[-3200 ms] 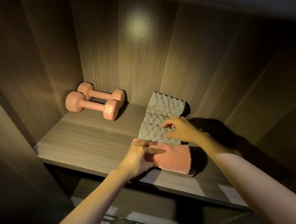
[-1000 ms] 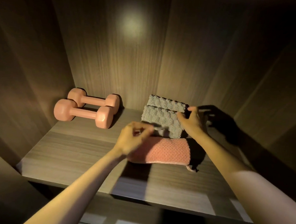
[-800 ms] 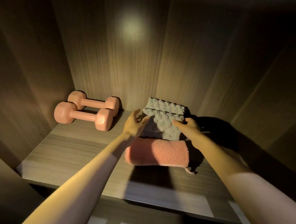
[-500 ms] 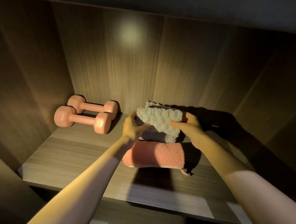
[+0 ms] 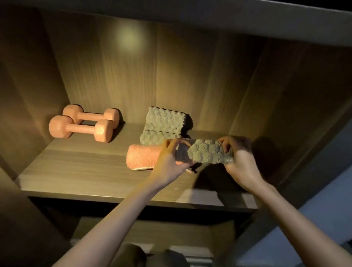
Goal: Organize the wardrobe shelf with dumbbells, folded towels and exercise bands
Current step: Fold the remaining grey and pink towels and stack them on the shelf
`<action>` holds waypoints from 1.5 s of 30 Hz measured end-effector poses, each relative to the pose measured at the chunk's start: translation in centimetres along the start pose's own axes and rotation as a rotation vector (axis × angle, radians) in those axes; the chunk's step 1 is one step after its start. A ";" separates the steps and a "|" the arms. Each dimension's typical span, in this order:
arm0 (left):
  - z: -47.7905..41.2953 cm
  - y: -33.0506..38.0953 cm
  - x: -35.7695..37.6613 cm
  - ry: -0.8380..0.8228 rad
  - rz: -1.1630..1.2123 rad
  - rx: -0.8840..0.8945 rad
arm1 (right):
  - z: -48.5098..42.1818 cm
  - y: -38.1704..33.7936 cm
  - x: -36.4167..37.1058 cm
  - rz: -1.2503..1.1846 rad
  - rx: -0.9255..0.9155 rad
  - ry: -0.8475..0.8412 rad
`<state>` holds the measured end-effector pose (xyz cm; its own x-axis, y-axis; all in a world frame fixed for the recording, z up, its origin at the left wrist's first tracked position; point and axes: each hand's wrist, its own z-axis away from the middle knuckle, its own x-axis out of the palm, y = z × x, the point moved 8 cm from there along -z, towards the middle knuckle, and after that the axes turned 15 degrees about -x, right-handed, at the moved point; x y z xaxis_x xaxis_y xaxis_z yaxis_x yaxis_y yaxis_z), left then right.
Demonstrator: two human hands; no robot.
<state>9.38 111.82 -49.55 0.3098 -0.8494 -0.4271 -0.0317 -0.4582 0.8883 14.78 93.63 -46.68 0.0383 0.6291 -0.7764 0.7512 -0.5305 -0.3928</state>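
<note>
The hands, left hand [image 5: 169, 162] and right hand [image 5: 240, 158], each pinch one end of the grey towel [image 5: 209, 154], likely to hold its fold together; the pink towel [image 5: 142, 157] lies just beyond the left.

Wood-grain back panel [image 5: 174, 81], round light spot [image 5: 128, 37].

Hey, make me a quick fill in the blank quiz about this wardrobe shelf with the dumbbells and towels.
1. The held towel, gripped by the left hand and right hand, is ____ in colour.
2. ____ dumbbells lie on the shelf.
3. The dumbbells lie to the ____ of the pink towel.
4. The pink towel matches the ____ in colour.
Missing words: grey; two; left; dumbbells.
</note>
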 end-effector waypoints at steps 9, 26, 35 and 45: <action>5.9 -3.5 8.5 -0.168 -0.428 -0.028 | 10.5 1.2 3.0 0.193 -0.109 -0.195; 4.9 0.7 8.3 0.000 -0.710 0.240 | 9.5 0.6 0.9 0.080 -0.106 -0.071; 7.7 -3.4 10.0 -0.300 -0.704 0.199 | 13.5 1.8 5.0 0.105 -0.134 -0.432; 6.1 -4.5 8.2 -0.392 -0.390 -0.023 | 14.0 4.7 4.2 -0.306 0.114 -0.358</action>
<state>6.26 105.32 -58.11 -0.0827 -0.6534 -0.7525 0.0364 -0.7566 0.6529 9.26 85.81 -58.69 -0.4176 0.5418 -0.7295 0.6149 -0.4225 -0.6658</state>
